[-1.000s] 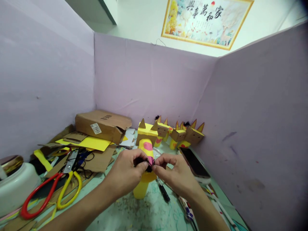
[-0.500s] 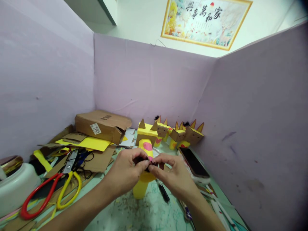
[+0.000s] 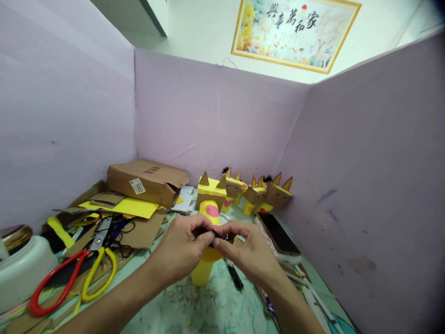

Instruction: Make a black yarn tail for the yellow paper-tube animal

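A yellow paper-and-cardboard animal figure (image 3: 210, 209) stands on the table in front of me, with brown ears and pink spots. My left hand (image 3: 189, 243) and my right hand (image 3: 239, 243) meet at its near end. Both are closed in a pinch on a small piece of black material (image 3: 215, 234), mostly covered by the fingers. What the black piece is made of I cannot make out, nor whether it touches the figure. Below the hands a yellow leg (image 3: 202, 272) of the figure reaches the table.
Red-and-yellow scissors (image 3: 100, 246) lie on cardboard scraps at left, beside a white tub (image 3: 26, 269). Behind are a cardboard box (image 3: 149, 178) and several finished-looking figures (image 3: 278, 192). At right lie a phone (image 3: 278, 234), a black marker (image 3: 235, 277) and white sticks (image 3: 316, 297).
The fingertips have shifted slightly on the black piece, the right thumb and finger drawing closer to the left ones. The view has moved a little; other things stay put.
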`<state>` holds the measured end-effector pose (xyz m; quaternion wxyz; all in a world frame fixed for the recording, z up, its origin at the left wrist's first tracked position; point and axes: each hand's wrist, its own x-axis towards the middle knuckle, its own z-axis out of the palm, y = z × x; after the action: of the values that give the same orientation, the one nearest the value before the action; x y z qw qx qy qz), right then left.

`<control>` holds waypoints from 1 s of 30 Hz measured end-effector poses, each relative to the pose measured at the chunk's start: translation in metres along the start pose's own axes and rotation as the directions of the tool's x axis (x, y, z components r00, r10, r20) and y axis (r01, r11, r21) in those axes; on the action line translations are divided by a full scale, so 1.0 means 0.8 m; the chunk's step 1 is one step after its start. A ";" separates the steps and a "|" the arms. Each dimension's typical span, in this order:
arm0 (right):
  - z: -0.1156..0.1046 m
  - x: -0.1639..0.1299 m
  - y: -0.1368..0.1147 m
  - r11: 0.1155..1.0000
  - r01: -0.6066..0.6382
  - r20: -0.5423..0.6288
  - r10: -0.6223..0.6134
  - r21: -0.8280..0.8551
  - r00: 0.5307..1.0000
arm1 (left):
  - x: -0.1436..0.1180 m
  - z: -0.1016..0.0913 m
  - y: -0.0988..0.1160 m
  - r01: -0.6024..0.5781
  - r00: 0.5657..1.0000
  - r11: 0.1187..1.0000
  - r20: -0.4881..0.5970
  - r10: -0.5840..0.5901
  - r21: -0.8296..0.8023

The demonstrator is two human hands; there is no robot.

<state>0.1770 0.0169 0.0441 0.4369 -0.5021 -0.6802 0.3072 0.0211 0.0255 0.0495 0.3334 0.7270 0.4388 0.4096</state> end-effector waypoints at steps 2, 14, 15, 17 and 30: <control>0.001 0.000 0.001 1.000 -0.026 -0.029 0.027 0.007 0.999 | 0.000 0.001 -0.002 0.014 1.000 1.000 -0.002 -0.014 0.016; 0.000 -0.001 -0.002 0.998 0.061 -0.077 -0.062 -0.011 0.995 | 0.000 0.001 -0.004 -0.009 1.000 0.997 0.001 0.009 0.076; 0.002 -0.001 -0.001 0.998 0.069 -0.086 -0.070 -0.013 0.994 | -0.001 0.001 -0.003 -0.019 1.000 0.996 -0.002 0.019 0.082; 0.004 -0.001 -0.001 0.999 0.052 -0.115 -0.053 -0.012 0.992 | -0.002 0.000 -0.001 -0.032 0.999 0.996 -0.009 0.033 0.086; -0.008 0.003 -0.002 0.996 -0.088 -0.084 0.091 0.029 0.992 | 0.001 0.001 -0.003 0.101 0.995 0.976 -0.033 -0.096 0.191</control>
<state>0.1819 0.0186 0.0489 0.4575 -0.5392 -0.6338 0.3134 0.0210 0.0274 0.0474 0.2761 0.7283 0.5158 0.3568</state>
